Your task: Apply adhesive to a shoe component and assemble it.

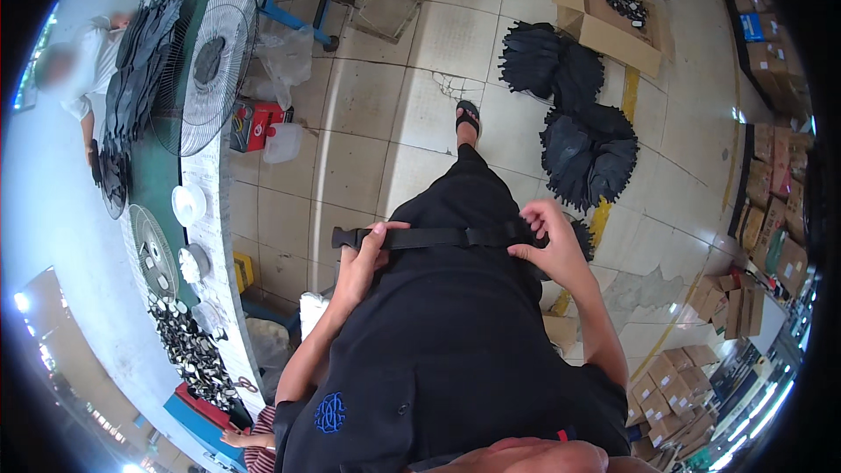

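A: Which thing is the largest there?

B: The tiled floor [368, 131]. After it comes the long worktop [221, 254], on the person's left, with a big wire fan [208, 61] at its edge. On the right, dark bundles [587, 158] lie on the floor.

A: And where is the black strap [429, 238]?

B: Across the front of the black clothing [464, 324], about at the waist, between the 2 hands. Its long axis runs from left to right, almost level.

A: How are the hands?

B: The left hand [366, 261] is closed on the strap near its left end, with 1 finger stretched along the upper edge. The right hand [552, 232] is at the other end, thumb and bent fingers parted; whether they pinch anything, I cannot tell.

A: And the smallest part?

B: The buckle [342, 237], which sticks out just beyond the left hand. So the left hand is nearer to it; the right hand is well apart.
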Motion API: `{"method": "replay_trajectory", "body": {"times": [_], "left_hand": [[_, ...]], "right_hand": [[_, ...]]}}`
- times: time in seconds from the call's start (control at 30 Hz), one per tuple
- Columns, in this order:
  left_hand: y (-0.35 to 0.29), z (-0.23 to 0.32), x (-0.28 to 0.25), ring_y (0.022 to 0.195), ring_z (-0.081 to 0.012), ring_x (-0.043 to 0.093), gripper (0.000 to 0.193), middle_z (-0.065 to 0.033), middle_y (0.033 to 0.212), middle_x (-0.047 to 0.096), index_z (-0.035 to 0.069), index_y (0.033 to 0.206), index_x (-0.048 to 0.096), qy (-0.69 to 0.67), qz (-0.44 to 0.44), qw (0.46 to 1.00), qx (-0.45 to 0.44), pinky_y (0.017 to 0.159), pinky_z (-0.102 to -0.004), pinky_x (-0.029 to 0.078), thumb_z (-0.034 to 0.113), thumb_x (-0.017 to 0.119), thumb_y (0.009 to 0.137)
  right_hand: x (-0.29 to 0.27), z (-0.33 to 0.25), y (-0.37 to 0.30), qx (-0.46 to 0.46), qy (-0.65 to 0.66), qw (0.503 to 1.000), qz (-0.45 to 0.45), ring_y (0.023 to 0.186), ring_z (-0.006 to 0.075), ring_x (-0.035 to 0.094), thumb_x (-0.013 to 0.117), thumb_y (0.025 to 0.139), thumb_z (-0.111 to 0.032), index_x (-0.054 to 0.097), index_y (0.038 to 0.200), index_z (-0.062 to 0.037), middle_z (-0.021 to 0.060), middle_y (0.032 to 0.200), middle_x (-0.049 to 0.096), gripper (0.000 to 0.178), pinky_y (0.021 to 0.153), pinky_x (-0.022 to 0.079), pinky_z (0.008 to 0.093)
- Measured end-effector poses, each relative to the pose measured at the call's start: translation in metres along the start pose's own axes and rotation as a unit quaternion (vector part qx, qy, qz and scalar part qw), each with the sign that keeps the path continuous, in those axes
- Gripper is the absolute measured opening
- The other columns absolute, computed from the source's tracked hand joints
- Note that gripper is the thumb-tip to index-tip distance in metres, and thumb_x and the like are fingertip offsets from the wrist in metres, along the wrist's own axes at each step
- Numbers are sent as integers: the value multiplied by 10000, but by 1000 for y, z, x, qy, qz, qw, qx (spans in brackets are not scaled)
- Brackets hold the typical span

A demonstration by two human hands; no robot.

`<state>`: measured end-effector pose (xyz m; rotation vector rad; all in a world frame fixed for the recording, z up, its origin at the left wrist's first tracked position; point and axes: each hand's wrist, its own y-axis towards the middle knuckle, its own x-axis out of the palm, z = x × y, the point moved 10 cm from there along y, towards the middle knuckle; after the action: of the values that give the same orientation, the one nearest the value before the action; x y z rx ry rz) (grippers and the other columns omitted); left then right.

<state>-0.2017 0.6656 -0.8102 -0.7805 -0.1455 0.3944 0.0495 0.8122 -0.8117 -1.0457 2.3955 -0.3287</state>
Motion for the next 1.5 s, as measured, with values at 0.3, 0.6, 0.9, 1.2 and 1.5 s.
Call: {"method": "replay_trajectory", "body": {"times": [0.3, 0.6, 0.9, 1.2, 1.5], "left_hand": [[8, 0, -17, 550, -41, 275, 482, 77, 572, 337, 13, 1095, 694, -4, -4, 1000, 26, 523, -253, 212, 387, 398, 1027], [16, -30, -29, 539, -46, 264, 506, 71, 562, 332, -13, 990, 651, -74, 33, 996, 22, 519, -255, 204, 428, 407, 1029], [12, -30, -14, 526, -54, 240, 590, 69, 542, 293, -47, 1192, 600, -114, 7, 993, 32, 513, -256, 169, 453, 329, 1032], [13, -31, -13, 530, -52, 243, 578, 68, 542, 299, -31, 1168, 618, -117, 15, 993, 31, 516, -256, 172, 444, 323, 1025], [14, -28, -5, 521, -59, 245, 527, 73, 537, 300, -39, 1147, 619, -207, 17, 977, 47, 505, -253, 182, 384, 334, 1014]], "right_hand": [[16, -37, 9, -121, -17, 992, 7, 820, 186, 625, 619, 896, -1, 638, 1098, -5, 93, 973, 640, 203, 723, 496, 289], [39, -67, 31, -159, -51, 984, -55, 899, 226, 593, 638, 917, -96, 620, 1109, -10, 133, 1032, 582, 211, 811, 484, 319], [43, 39, 57, 146, 303, 941, -41, 664, 124, 502, 448, 1061, -293, 620, 937, 13, 36, 735, 549, 373, 639, 438, 275], [34, -17, 63, 161, 468, 849, -185, 440, 122, 417, 395, 1065, -378, 511, 941, -34, 14, 616, 458, 383, 441, 345, 262], [81, -73, 73, 169, 291, 886, -318, 426, 123, 457, 472, 1036, -415, 550, 882, -27, 23, 543, 453, 425, 436, 407, 262]]}}
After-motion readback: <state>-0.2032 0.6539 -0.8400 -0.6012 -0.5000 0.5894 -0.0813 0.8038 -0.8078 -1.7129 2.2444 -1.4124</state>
